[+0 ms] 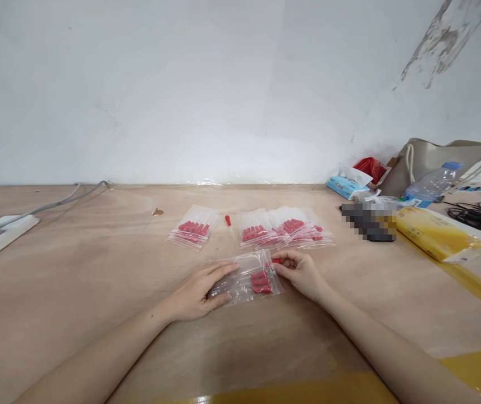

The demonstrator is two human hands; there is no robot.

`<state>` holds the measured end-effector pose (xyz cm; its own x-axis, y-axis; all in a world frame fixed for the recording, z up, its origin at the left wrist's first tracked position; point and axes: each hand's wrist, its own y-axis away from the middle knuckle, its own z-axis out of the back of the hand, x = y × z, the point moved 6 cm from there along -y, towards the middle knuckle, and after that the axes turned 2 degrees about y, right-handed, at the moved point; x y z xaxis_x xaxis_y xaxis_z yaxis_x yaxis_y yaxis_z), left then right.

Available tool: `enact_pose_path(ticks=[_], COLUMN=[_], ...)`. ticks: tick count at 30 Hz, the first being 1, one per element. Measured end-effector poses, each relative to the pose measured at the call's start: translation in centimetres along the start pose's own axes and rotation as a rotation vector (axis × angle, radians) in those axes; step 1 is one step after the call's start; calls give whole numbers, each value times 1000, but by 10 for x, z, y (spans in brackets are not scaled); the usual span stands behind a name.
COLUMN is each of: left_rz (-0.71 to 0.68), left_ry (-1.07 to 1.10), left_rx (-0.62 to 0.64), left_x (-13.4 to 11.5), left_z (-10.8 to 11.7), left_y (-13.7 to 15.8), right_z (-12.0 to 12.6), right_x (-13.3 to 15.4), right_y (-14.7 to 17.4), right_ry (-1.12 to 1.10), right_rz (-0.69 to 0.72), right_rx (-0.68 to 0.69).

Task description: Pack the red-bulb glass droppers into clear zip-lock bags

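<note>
A clear zip bag [246,262] lies flat on the table in front of me, with several red-bulbed droppers [261,283] inside. My left hand [200,289] rests on the bag's left end, its thumb and fingers spread apart. At the bag's right end, my right hand [301,274] pinches the red bulb of a dropper [277,261]; its stem is hard to make out against the plastic. Just beyond the bag lies one loose dropper [228,222], with a red bulb and a clear stem.
Filled dropper bags lie behind, one group [193,225] at left and an overlapping row [286,229] at right. Farther right are a dark blurred object [369,221], a yellow tissue pack [438,233], a bottle [434,182] and a grey bag [438,151]. A power strip [7,238] sits left.
</note>
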<state>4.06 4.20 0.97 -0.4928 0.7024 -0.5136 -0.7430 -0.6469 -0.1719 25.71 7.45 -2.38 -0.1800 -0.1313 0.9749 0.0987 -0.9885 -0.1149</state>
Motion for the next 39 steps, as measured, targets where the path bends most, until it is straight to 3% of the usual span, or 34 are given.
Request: enact_pose_path(ticks=[7,16,22,26,29,31,34,39], left_rz=[-14,-16,-16,-15,-31,-37,-36,-50], left_ry=[-5,-18,-47,-38,-21,-15,-13,2], left_rx=[-19,-7,4,-12,-10,-2,10,11], left_x=[-1,-2,4,4,2,1,0,-1], left_z=[1,0,-4,-3,-3,-2,-2,-2], left_y=[-1,-1,0,0,-1,-2,-2,0], right_z=[-12,-23,-2,-33,-67,-86,-107,-107], right_x=[2,9,45,70,65,55,45,52], right_y=[-4,-1,-10,-42,-81,-103,-124,-125], right_ry=[-6,46,413,670,785,813,826,761], right_rz=[11,114,277,379,245,85,-81,-40], right_rx=[44,233,-96,-38,59,100,145,160])
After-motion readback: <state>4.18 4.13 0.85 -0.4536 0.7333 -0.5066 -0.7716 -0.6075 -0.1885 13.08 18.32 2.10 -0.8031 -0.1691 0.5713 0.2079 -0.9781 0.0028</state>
